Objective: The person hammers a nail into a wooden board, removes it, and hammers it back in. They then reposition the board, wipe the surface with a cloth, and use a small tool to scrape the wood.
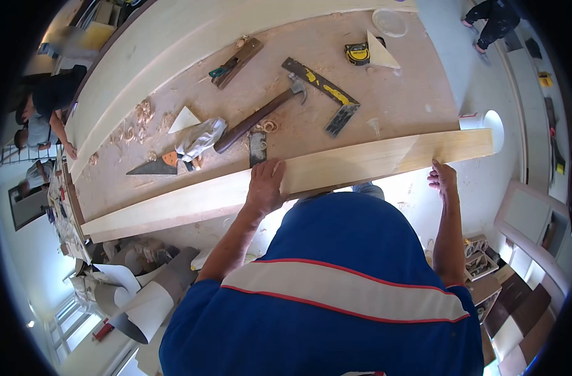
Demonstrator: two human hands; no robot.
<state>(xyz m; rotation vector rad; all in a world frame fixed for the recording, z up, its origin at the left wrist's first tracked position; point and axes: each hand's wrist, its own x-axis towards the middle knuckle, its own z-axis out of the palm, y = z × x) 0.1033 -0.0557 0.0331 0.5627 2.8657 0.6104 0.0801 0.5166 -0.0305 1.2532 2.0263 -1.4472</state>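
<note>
A long pale wooden board (pixel 342 164) lies along the near edge of the workbench (pixel 398 94). Its right end sticks out past the bench. My left hand (pixel 265 186) is closed over the board left of its middle, its fingers on the top face. Toward the right end, my right hand (pixel 443 178) is at the board's near edge, one fingertip on the rim and the other fingers curled below. Just beyond my left hand lies a dark metal blade (pixel 257 149), partly hidden by the board. A claw hammer (pixel 261 117) rests farther in.
On the bench are a try square (pixel 323 94), tape measure (pixel 357 54), wooden hand plane (pixel 237 63), handsaw (pixel 154 165), crumpled plastic bag (pixel 201 139) and wood shavings. A long pale curved panel (pixel 154 59) spans the far side. Other people stand left and at the upper right.
</note>
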